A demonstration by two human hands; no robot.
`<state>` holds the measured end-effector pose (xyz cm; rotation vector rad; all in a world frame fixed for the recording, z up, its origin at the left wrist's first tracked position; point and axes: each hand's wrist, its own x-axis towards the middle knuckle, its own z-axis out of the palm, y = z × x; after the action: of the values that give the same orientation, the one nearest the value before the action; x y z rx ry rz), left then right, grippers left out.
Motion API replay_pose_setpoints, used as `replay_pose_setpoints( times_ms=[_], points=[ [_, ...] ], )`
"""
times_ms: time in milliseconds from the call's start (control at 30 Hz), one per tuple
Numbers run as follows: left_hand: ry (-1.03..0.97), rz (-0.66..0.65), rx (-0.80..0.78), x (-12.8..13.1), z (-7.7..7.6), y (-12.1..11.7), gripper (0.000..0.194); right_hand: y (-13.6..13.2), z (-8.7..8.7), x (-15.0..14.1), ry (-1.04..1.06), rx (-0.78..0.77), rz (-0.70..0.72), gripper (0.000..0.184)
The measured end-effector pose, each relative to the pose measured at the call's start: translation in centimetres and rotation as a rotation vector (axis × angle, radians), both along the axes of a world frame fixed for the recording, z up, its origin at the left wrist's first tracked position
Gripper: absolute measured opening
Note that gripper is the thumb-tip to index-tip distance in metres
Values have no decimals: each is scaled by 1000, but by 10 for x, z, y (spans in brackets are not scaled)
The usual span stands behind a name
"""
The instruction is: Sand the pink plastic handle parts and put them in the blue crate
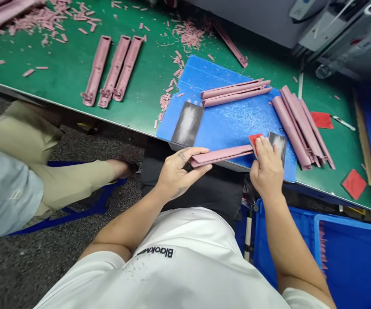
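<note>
Gripping one pink strip [220, 155] in our curled left hand [180, 171], right hand [266, 169] pinching a red square [254, 142] against its end; three strips [233, 93] lie on the blue mat [230, 124], more strips [288, 128] right of it.

Matt pink plastic bar [220, 155]

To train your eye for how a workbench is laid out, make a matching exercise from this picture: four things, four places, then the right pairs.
Things:
1. dark sanding pad
2. pink moulded strip
3. red square
4. blue plastic crate

Places:
A. below the edge of the green bench
B. lying on the blue mat
C. held in the left hand
D. on the bench, to the right of the mat

Pairs: 1B, 2C, 3D, 4A
</note>
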<state>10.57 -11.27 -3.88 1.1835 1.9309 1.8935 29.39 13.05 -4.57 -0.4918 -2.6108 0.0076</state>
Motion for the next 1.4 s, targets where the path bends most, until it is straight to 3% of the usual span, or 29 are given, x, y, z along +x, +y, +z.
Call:
replay_pose_setpoints(
  times_ms=[233, 567, 1000, 1100, 1267, 1333, 1400],
  points=[
    [-5, 36, 12, 5, 0, -5, 39, 1, -13, 6, 86, 47, 21, 71],
    [401, 226, 178, -3, -6, -3, 36, -3, -19, 4, 149, -1, 17, 70],
    [422, 253, 288, -5, -18, 0, 34, -5, -21, 5, 133, 3, -20, 68],
    [206, 236, 222, -3, -22, -2, 38, -3, -23, 4, 124, 3, -34, 70],
    [-598, 104, 92, -3, -29, 2, 54, -1, -30, 4, 134, 30, 8, 70],
    [-740, 88, 131, -4, -32, 5, 56, -3, -31, 6, 142, 20, 10, 71],
    [-753, 92, 209, -5, -35, 8, 54, -6, -31, 9, 150, 7, 14, 74]
  ],
)
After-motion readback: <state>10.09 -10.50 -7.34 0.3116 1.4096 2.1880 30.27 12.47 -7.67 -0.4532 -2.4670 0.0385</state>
